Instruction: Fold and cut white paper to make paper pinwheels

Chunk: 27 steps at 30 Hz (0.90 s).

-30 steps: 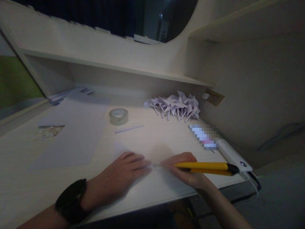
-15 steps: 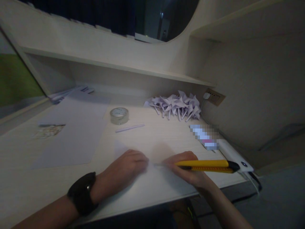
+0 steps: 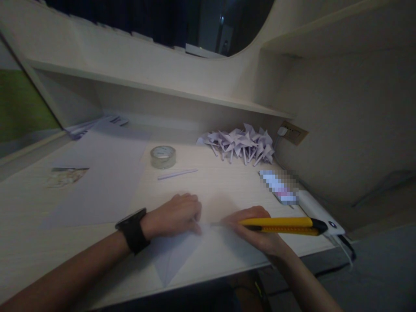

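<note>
A pale folded paper sheet (image 3: 177, 255), creased into a downward point, is lying flat near the front edge of the light wood-grain tabletop (image 3: 29, 242). The left hand (image 3: 173, 215) is pressing it with curled fingers, clasping nothing. The right hand (image 3: 256, 232) is clenching a slim yellow plastic utility knife (image 3: 279, 225), its blade touching the paper. Behind are lying a clear tape roll (image 3: 163, 156) and spiky lilac paper pinwheels (image 3: 242, 144).

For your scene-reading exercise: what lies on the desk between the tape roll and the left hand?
A thin paper stick, seen in the head view; otherwise bare desk.
</note>
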Tool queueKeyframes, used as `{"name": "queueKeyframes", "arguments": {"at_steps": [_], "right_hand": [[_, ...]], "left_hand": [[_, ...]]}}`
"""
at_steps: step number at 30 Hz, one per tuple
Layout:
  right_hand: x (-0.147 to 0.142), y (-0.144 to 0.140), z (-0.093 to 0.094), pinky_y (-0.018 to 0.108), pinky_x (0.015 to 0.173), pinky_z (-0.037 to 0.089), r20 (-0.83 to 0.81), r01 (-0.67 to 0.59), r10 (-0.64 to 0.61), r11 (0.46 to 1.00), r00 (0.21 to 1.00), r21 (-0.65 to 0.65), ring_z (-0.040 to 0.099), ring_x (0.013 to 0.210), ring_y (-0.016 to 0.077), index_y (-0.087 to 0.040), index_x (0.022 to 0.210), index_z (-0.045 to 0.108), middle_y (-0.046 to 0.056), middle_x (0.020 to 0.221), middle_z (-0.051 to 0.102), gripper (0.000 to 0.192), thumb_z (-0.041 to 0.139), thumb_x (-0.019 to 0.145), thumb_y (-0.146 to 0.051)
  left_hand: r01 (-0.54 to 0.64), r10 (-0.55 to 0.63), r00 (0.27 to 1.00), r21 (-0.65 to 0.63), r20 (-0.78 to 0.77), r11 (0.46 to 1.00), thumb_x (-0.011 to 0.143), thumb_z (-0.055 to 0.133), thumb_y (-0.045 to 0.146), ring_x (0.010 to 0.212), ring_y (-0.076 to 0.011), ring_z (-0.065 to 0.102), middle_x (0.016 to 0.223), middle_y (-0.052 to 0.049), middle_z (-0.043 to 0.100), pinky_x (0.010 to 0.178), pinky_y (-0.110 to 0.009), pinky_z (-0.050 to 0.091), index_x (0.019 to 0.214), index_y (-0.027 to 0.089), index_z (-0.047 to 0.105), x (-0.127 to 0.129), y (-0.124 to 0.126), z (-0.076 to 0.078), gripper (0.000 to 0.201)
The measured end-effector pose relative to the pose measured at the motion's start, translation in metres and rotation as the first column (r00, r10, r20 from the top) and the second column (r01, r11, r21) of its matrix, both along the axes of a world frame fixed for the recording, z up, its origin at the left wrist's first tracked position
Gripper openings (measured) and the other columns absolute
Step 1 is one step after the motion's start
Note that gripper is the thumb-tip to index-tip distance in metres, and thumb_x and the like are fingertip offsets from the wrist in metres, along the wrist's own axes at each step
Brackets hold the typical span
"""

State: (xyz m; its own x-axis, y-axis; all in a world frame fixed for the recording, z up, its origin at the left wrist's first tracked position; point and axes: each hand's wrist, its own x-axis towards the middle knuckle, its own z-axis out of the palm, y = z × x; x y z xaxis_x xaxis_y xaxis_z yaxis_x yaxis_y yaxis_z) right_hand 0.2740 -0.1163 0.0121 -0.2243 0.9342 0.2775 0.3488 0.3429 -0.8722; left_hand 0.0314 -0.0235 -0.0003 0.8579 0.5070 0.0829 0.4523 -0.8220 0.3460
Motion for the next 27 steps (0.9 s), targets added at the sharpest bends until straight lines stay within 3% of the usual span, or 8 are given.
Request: {"name": "queueKeyframes", "arguments": {"at_steps": [7, 13, 21, 27], "right_hand": [[0.001, 0.0, -0.001, 0.032, 0.069, 0.062, -0.003, -0.006, 0.006, 1.0, 1.0, -0.005, 0.071, 0.074, 0.0182, -0.027, 0.082, 0.075, 0.002, 0.084, 0.076, 0.013, 0.066, 0.082, -0.036], [-0.001, 0.0, 0.003, 0.031, 0.067, 0.062, -0.002, -0.031, 0.031, 0.999, 1.0, -0.009, 0.071, 0.072, 0.0178, -0.026, 0.082, 0.075, 0.002, 0.083, 0.076, 0.014, 0.064, 0.083, -0.036], [-0.001, 0.001, 0.003, 0.031, 0.066, 0.061, 0.015, -0.062, 0.062, 0.998, 0.998, 0.02, 0.071, 0.071, 0.0171, -0.023, 0.084, 0.075, 0.003, 0.085, 0.076, 0.012, 0.065, 0.082, -0.029], [-0.002, -0.001, 0.008, 0.031, 0.069, 0.061, 0.019, -0.056, 0.057, 0.998, 0.998, -0.012, 0.071, 0.071, 0.017, -0.026, 0.084, 0.075, 0.002, 0.084, 0.076, 0.013, 0.063, 0.083, -0.032]], "left_hand": [[-0.145, 0.168, 0.963, 0.118, -0.212, 0.982, 0.078, 0.07, 0.046, 0.077, -0.0223, 0.057, 0.087, -0.007, 0.062, 0.064, -0.031, 0.037, 0.082, 0.015, 0.058, 0.007, -0.033, 0.027, 0.034], [-0.113, 0.132, 0.972, 0.108, -0.195, 0.988, 0.075, 0.069, 0.055, 0.074, -0.0216, 0.059, 0.082, -0.005, 0.063, 0.061, -0.03, 0.038, 0.078, 0.017, 0.058, 0.01, -0.022, 0.018, 0.039], [-0.074, 0.077, 0.981, 0.023, -0.179, 0.997, 0.08, 0.064, 0.033, 0.069, -0.0202, 0.06, 0.077, -0.004, 0.068, 0.057, -0.028, 0.035, 0.082, 0.019, 0.067, 0.015, 0.0, 0.017, 0.014], [-0.073, 0.063, 0.979, -0.046, -0.195, 0.996, 0.078, 0.061, 0.028, 0.065, -0.0179, 0.059, 0.078, -0.006, 0.071, 0.057, -0.027, 0.036, 0.08, 0.019, 0.072, 0.019, 0.008, 0.017, 0.015]]}}
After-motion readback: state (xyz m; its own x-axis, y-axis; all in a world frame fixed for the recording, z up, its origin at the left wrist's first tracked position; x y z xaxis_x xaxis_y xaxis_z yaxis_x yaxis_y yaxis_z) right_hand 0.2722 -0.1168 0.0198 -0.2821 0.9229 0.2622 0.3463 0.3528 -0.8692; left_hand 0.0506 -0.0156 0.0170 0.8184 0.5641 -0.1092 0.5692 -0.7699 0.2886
